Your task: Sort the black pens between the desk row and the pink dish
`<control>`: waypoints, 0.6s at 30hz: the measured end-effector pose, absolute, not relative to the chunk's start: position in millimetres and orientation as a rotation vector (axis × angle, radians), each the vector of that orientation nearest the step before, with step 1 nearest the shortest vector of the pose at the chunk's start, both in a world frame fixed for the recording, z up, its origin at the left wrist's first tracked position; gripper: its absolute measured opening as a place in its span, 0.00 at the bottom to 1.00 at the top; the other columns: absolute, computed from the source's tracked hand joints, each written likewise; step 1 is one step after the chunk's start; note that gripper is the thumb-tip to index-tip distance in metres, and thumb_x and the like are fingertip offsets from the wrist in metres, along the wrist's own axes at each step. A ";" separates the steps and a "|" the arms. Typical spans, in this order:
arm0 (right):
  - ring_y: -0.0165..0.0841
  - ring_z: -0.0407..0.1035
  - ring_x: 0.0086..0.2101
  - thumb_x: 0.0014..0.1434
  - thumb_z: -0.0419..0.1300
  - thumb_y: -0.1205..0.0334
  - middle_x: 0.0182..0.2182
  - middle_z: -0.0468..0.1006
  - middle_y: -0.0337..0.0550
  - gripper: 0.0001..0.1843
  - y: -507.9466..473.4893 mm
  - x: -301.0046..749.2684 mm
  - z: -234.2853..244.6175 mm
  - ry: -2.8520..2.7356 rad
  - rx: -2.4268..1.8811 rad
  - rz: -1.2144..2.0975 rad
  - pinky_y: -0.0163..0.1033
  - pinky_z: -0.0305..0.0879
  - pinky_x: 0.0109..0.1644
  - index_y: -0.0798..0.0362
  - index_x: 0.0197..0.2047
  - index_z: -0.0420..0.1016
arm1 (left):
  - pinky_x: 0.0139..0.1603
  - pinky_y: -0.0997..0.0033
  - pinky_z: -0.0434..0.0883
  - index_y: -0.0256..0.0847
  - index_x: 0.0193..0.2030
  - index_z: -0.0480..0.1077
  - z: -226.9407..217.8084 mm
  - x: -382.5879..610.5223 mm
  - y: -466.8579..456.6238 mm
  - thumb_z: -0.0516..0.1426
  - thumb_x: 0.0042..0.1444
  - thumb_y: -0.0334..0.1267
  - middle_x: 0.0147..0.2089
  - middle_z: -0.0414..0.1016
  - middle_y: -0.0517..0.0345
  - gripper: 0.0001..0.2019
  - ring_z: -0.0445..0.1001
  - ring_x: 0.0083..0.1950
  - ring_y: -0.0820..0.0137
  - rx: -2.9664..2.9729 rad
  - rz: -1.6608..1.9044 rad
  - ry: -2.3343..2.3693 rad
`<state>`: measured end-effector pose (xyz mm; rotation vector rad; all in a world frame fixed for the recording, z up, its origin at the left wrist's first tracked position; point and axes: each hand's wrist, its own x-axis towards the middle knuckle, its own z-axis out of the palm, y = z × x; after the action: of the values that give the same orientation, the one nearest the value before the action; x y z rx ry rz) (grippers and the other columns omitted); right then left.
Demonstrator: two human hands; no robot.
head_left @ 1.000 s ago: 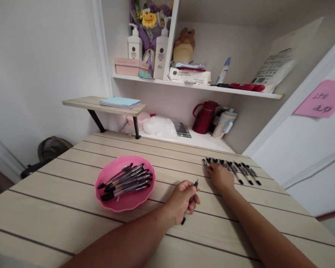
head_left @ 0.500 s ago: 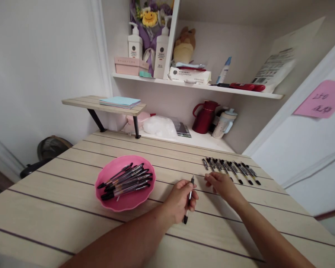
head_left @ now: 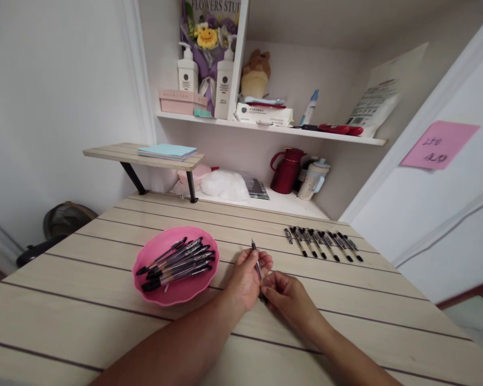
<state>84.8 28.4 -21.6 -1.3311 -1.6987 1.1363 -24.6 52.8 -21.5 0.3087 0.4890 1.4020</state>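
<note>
My left hand holds a pen between thumb and fingers, its bare writing tip pointing away from me. My right hand has its fingers closed around the pen's near, black end, which they partly hide. To the left, a pink scalloped bowl carries several clear pens with black caps. Off to the right, several pens and pen parts lie side by side in a row on the slatted wooden table.
A small raised shelf with blue paper stands at the table's back left. Behind it are a red jug, a pale bottle and a white plastic bag. A white shelf with bottles and boxes runs above.
My right hand has come from near the row of pens to the pen's near end. My left hand has shifted slightly left and tilted the pen. The view has moved a little.
</note>
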 end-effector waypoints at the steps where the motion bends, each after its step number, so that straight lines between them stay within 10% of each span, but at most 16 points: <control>1: 0.25 0.56 0.17 0.49 0.54 0.62 0.15 0.64 0.33 0.06 32.9 86.5 -20.8 -1.734 -1.361 1.068 0.31 0.51 0.21 0.52 0.22 0.64 | 0.45 0.67 0.66 0.39 0.34 0.63 -22.2 -24.9 53.4 0.62 0.44 0.37 0.35 0.71 0.56 0.13 0.72 0.38 0.71 0.314 1.402 0.488; 10: 0.36 0.71 0.32 0.51 0.50 0.65 0.28 0.78 0.50 0.11 118.6 133.1 -12.3 -1.981 -2.036 -0.030 0.35 0.58 0.34 0.55 0.28 0.73 | 0.42 0.65 0.65 0.38 0.40 0.65 -24.7 -25.8 53.4 0.59 0.46 0.43 0.39 0.71 0.50 0.15 0.71 0.40 0.67 0.424 1.309 0.584; 18: 0.40 0.71 0.35 0.52 0.50 0.66 0.32 0.77 0.56 0.13 136.9 139.5 -22.0 -1.980 -2.176 -0.121 0.38 0.60 0.37 0.59 0.32 0.75 | 0.41 0.66 0.64 0.36 0.38 0.68 -27.8 -23.9 53.2 0.60 0.45 0.44 0.37 0.72 0.50 0.16 0.71 0.38 0.68 0.514 1.277 0.605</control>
<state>139.5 136.9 -22.0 -2.1764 -1.9795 -0.1212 -23.9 53.2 -27.8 0.5144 0.6051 1.2769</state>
